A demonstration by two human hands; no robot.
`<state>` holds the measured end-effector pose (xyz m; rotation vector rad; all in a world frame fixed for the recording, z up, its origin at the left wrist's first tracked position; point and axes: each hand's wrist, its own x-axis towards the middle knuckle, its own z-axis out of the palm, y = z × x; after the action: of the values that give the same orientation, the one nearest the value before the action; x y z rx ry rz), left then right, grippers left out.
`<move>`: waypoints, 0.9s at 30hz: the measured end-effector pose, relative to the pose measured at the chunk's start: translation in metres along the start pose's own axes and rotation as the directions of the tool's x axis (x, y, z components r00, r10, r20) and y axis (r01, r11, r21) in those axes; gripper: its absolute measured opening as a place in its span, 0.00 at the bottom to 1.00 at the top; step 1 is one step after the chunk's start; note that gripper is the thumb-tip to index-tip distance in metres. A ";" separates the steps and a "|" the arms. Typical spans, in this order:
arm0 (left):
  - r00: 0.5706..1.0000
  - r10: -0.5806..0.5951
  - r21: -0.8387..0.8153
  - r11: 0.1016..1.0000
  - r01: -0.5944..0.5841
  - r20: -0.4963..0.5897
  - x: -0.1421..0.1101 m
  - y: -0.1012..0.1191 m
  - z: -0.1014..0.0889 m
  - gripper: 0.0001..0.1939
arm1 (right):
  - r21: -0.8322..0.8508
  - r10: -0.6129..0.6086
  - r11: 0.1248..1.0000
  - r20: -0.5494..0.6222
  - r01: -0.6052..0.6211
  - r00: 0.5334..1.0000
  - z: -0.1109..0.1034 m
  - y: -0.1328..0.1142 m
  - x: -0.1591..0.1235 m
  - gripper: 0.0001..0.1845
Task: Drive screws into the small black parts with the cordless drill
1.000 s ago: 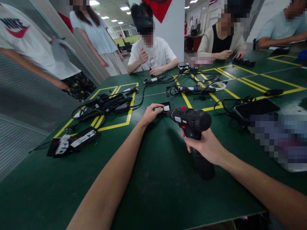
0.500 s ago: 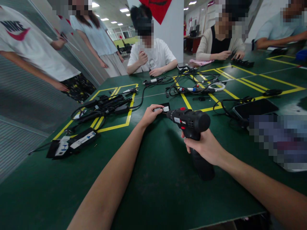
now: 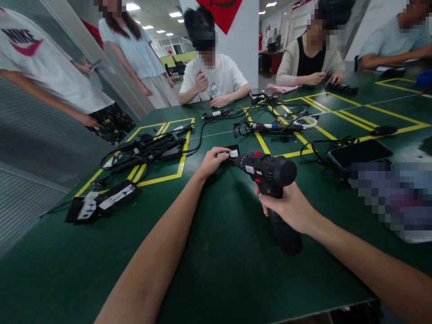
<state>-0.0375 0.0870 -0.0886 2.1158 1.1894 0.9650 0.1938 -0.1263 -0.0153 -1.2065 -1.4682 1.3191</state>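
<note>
My right hand is wrapped round the grip of a black cordless drill with red trim, its nose pointing left. The drill tip meets a small black part with a white label lying on the green table. My left hand is closed on that small part, pinching its left end and holding it down. Both forearms reach in from the bottom edge.
Black tools and cables lie in a yellow-taped box at left, with a flat black device nearer. More cables and a dark tablet sit at right. Several people sit or stand along the far edge.
My hands and the drill have stayed put. The standing person at left lowered a sheet of paper.
</note>
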 end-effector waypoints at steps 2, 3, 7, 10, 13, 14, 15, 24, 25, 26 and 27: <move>1.000 -0.007 0.003 1.000 0.007 0.001 0.000 0.001 0.000 0.18 | -0.005 0.000 1.000 0.001 0.000 1.000 0.000 -0.001 0.000 0.08; 1.000 -0.010 0.003 1.000 0.010 0.001 0.000 0.001 0.000 0.18 | -0.007 0.000 1.000 -0.002 0.000 1.000 0.000 -0.001 0.000 0.08; 1.000 -0.006 -0.009 1.000 0.006 0.002 0.000 -0.001 0.000 0.17 | 0.001 0.009 1.000 -0.011 -0.009 1.000 0.001 -0.001 -0.001 0.09; 1.000 0.007 -0.010 1.000 -0.007 -0.001 0.001 -0.002 0.000 0.17 | 0.006 0.003 1.000 -0.013 -0.003 1.000 0.001 0.001 0.000 0.09; 1.000 0.003 -0.002 1.000 -0.003 -0.003 0.001 -0.002 0.000 0.17 | 0.010 0.002 1.000 -0.022 -0.002 1.000 0.001 0.002 0.000 0.10; 1.000 0.002 0.000 1.000 -0.002 -0.003 0.001 -0.002 0.000 0.17 | 0.010 0.004 1.000 -0.021 -0.004 1.000 0.001 0.002 0.000 0.10; 1.000 0.001 0.001 1.000 -0.001 -0.004 0.001 -0.001 0.000 0.17 | 0.009 0.003 1.000 -0.020 -0.003 1.000 0.001 0.002 0.000 0.10; 1.000 0.001 0.010 1.000 -0.001 -0.004 0.001 -0.001 0.000 0.17 | 0.013 -0.008 1.000 -0.002 0.008 1.000 0.001 0.002 0.000 0.10; 1.000 -0.001 0.011 1.000 0.001 -0.004 0.001 -0.001 0.000 0.17 | 0.012 -0.009 1.000 0.000 0.009 1.000 0.001 0.002 0.000 0.10; 1.000 -0.002 0.011 1.000 0.002 -0.004 0.001 -0.001 0.000 0.17 | 0.010 -0.009 1.000 0.001 0.009 1.000 0.001 0.002 0.000 0.10; 1.000 -0.002 0.009 1.000 0.002 -0.004 0.001 -0.001 0.000 0.17 | 0.008 -0.009 1.000 0.000 0.009 1.000 0.001 0.002 0.000 0.10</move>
<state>-0.0377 0.0884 -0.0890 2.1202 1.2001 0.9655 0.1932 -0.1264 -0.0171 -1.1934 -1.4648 1.3179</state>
